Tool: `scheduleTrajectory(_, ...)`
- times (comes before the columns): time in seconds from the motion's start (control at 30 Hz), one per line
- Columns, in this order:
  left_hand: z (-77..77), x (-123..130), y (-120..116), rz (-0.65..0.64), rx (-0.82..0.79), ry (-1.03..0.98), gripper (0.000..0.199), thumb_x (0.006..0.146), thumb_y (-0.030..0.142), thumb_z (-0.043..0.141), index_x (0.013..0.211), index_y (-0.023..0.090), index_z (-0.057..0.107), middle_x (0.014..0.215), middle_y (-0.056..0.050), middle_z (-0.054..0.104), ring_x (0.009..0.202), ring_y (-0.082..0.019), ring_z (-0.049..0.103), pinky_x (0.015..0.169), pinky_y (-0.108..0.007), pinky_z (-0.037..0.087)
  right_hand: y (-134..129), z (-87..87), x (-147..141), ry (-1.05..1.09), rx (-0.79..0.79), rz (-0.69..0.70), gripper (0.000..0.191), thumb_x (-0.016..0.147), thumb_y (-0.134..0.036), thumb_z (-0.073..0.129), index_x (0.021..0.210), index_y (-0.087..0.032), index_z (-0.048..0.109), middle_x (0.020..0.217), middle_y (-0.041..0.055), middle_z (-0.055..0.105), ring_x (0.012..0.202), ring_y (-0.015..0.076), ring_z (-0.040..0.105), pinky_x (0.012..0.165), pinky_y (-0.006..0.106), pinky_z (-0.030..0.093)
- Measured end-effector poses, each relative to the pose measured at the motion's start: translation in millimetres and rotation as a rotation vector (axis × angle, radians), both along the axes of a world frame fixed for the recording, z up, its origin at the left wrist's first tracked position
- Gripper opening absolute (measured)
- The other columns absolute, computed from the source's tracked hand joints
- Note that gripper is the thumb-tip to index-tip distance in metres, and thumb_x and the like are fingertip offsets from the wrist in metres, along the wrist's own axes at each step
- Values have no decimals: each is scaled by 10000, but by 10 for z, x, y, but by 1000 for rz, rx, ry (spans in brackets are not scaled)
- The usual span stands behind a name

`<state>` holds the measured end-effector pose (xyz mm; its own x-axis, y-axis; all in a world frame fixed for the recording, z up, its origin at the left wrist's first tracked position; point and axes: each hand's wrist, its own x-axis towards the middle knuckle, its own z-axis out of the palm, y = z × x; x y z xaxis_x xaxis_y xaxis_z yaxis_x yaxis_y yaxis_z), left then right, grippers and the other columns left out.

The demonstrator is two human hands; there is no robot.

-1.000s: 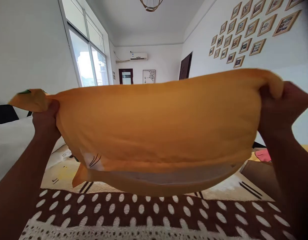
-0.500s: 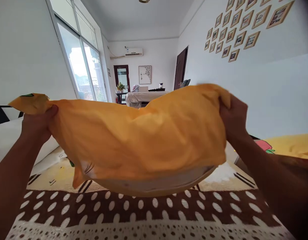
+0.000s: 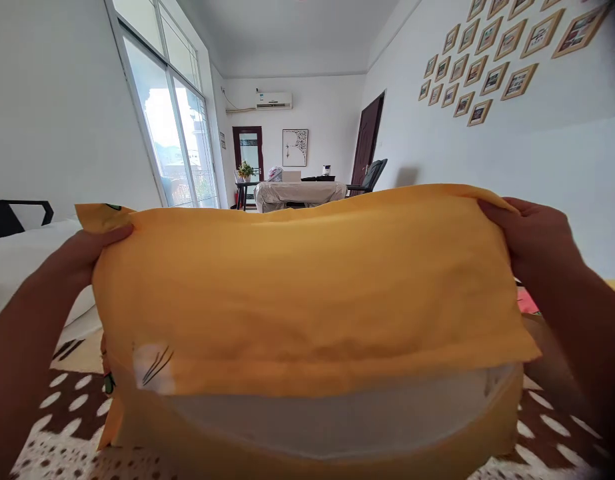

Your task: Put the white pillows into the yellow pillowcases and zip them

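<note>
White walls (image 3: pixel 42 93), 3 in view, under 1 ceiling (image 3: pixel 287 40).

Pillowcase (image 3: pixel 307 287), 1, orange: spread between both hands, over the blanket (image 3: pixel 82 408); 1 white patch with black lines at its lower left, 1 pale band beneath its front hem. Whether its underside touches the blanket, cannot tell.

Hands, 2. Left hand (image 3: pixel 90 250): pinching the pillowcase's upper left corner, thumb in front, other fingers hidden. Right hand (image 3: pixel 540 233): closed on the pillowcase's upper right corner, fingers partly covered by cloth.

Blanket, 1, brown with white spots: showing at both sides of the pillowcase.

White bedding (image 3: pixel 27 260), 1 piece, and black frame (image 3: pixel 10 220), 1: left of the pillowcase.

Window (image 3: pixel 160 127), 1: behind the pillowcase, upper left.

Beyond the pillowcase's top edge: glazed door (image 3: pixel 248 150), 1; dark door (image 3: pixel 370 137), 1; air conditioner (image 3: pixel 274 100), 1; wall picture (image 3: pixel 294 147), 1; covered table (image 3: pixel 300 195), 1; plant (image 3: pixel 246 170), 1; dark chair (image 3: pixel 373 175), 1.

Photo frames (image 3: pixel 510 39), about 20, topmost cut off: above the pillowcase, right.
</note>
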<state>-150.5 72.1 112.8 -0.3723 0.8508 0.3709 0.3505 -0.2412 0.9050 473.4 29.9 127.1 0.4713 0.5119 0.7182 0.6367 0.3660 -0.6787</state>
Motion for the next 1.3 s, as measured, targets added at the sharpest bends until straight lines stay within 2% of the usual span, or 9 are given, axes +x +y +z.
scheduleTrajectory(0.1, -230, 206, 139, 104, -105, 268, 526, 734, 457, 599, 1092, 72, 589, 995, -108, 651, 851, -219, 611, 804, -471, 537, 214, -269, -70, -171, -290, -241, 436, 824, -445, 576, 1034, -71, 660, 933, 183, 660, 802, 216, 574, 696, 401, 417)
scheduleTrajectory(0.17, -451, 470, 226, 172, -107, 389, 476, 725, 388, 596, 1058, 49, 590, 1037, -150, 625, 944, -292, 586, 893, -560, 463, 338, -646, -231, -444, -410, -331, 432, 839, -398, 537, 1126, -90, 635, 1152, 239, 603, 1051, 325, 541, 836, 484, 389)
scheduleTrajectory(0.3, -969, 1137, 251, -70, -13, 588, 409, 797, 348, 514, 1142, 136, 569, 1190, -102, 594, 1070, -236, 566, 995, -413, 424, 414, -1549, -704, -725, -652, 318, 519, 870, -516, 442, 1281, -219, 552, 1321, 138, 550, 1216, 293, 495, 975, 448, 392)
scheduleTrajectory(0.4, -1314, 1552, 110, -417, 0, 766, 269, 816, 385, 555, 1035, 251, 637, 1142, -6, 647, 1103, -196, 570, 1012, -349, 402, 354, -1881, -957, -731, -651, 548, 521, 926, -528, 312, 1266, -227, 568, 1329, 104, 553, 1261, 277, 464, 1042, 470, 341)
scheduleTrajectory(0.5, -1485, 1715, -32, -609, 87, 1031, 334, 950, 358, 332, 1139, 239, 581, 1250, -58, 586, 1181, -203, 513, 1024, -385, 371, 227, -1850, -1014, -693, -512, 572, 451, 940, -484, 332, 1076, -199, 655, 1166, 116, 637, 1099, 249, 560, 973, 424, 403)
scheduleTrajectory(0.77, -1379, 1654, 62, -624, -65, 1099, 450, 934, 446, 337, 1310, 229, 454, 1356, -85, 500, 1269, -268, 421, 1068, -442, 307, -27, -1751, -701, -694, -629, 505, 415, 861, -537, 485, 1052, -185, 592, 1060, 119, 637, 963, 253, 577, 858, 390, 451)
scheduleTrajectory(1.03, -1293, 2041, 189, -827, -2, 1061, 205, 835, 284, 449, 1013, 190, 485, 1114, -76, 532, 1044, -222, 479, 955, -370, 368, 102, -1705, -421, -613, -804, 604, 295, 843, -483, 506, 795, -195, 542, 836, 47, 612, 749, 182, 559, 695, 301, 458)
scheduleTrajectory(1.2, -1341, 2156, 327, -791, -53, 1109, 94, 838, 224, 370, 858, 194, 456, 960, -61, 542, 933, -210, 496, 882, -355, 388, 123, -1812, -390, -527, -637, 681, 304, 905, -467, 429, 824, -204, 559, 1143, 104, 596, 1076, 226, 547, 926, 343, 436)
scheduleTrajectory(1.3, -1423, 2169, 438, -764, -83, 1084, 187, 898, 319, 327, 851, 199, 463, 955, -73, 562, 932, -223, 517, 859, -360, 400, 166, -1856, -440, -552, -674, 633, 342, 938, -471, 360, 856, -212, 567, 1031, 90, 641, 978, 216, 578, 874, 347, 445)
